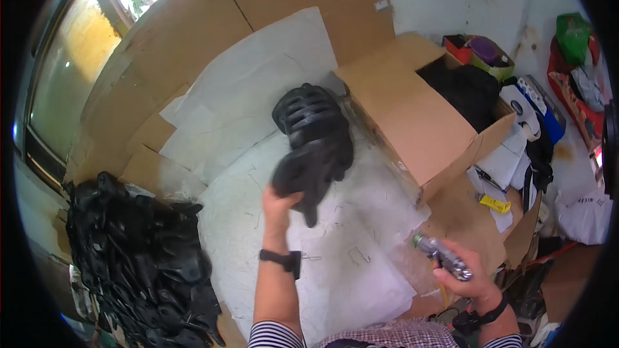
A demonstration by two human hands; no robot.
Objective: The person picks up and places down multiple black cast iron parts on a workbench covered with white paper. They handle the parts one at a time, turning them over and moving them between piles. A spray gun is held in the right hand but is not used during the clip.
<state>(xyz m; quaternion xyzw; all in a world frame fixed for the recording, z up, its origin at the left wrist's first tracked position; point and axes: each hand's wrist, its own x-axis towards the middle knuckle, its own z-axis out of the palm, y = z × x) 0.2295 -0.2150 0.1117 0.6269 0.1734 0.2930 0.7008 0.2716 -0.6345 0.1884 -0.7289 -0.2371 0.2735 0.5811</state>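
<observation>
Left hand (277,212) grips a black glove-shaped piece (302,171) over white sheeting (242,238); right hand (474,278) — closed round a metallic, green-tipped tool (445,258).

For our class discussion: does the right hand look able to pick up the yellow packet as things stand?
Probably not straight away: the right hand is holding the silver tool. The way itself looks free, though, since the yellow packet lies uncovered beyond it.

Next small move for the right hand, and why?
Probably bring the right hand and its green-tipped metallic tool toward the black piece: the left hand grips that piece over the white sheets, while the tool is held apart from it.
</observation>
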